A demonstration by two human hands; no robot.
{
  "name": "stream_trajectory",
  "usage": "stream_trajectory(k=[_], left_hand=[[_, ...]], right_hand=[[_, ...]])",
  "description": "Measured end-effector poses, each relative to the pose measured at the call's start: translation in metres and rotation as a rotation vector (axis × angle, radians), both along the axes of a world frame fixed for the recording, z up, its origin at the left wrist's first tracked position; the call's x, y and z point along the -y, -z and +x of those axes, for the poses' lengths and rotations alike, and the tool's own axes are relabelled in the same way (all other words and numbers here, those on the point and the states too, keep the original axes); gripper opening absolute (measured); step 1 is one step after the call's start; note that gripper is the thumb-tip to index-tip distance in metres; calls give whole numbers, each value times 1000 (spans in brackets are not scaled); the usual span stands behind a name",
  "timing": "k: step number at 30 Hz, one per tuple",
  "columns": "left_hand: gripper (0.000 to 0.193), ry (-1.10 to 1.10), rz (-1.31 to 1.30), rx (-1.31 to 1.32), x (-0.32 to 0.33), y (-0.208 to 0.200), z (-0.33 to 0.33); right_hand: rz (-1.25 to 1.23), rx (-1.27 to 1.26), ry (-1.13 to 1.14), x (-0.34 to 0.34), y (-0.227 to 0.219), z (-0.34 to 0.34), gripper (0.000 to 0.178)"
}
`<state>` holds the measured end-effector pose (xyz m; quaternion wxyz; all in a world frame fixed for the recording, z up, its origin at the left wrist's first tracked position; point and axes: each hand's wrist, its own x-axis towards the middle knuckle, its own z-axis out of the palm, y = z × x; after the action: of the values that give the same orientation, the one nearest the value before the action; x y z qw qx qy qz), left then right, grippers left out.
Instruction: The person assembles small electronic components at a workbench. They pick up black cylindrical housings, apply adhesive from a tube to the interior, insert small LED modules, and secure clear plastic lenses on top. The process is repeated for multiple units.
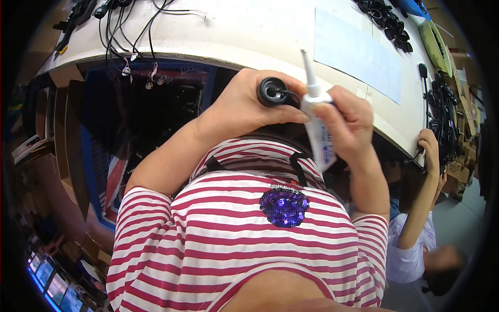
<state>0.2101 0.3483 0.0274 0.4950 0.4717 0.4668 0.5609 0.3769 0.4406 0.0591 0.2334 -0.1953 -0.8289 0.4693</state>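
Observation:
My left hand (pixel 247 99) is closed around a round black housing (pixel 272 92), its open end facing up. A thin black cable (pixel 292 95) comes out of that opening and bends toward my right hand. In my right hand (pixel 349 117) is a white glue tube (pixel 318 136), gripped by its upper body. Its long, narrow nozzle (pixel 309 67) points up and away from me, apart from the housing. Both hands are held close together at the table's near edge, in front of my chest.
Black cables with bare wire ends (pixel 127 57) hang over the edge of the white table (pixel 234 39) at left. A pale sheet (pixel 358 54) lies right of centre. Black rings (pixel 387 26), a green tray (pixel 436 47) and bundled cables (pixel 447 114) are farther right, near a co-worker's hand (pixel 429 145). A blue crate (pixel 93 166) stands below.

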Motion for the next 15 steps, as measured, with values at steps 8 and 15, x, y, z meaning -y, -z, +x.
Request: stream_trajectory(k=[8, 15], left_hand=[[19, 127, 214, -377, -1, 13, -5], [21, 197, 214, -398, 4, 17, -3]], right_hand=[[-1098, 145, -166, -12, -34, 27, 29], [-1231, 186, -166, -6, -27, 25, 24]])
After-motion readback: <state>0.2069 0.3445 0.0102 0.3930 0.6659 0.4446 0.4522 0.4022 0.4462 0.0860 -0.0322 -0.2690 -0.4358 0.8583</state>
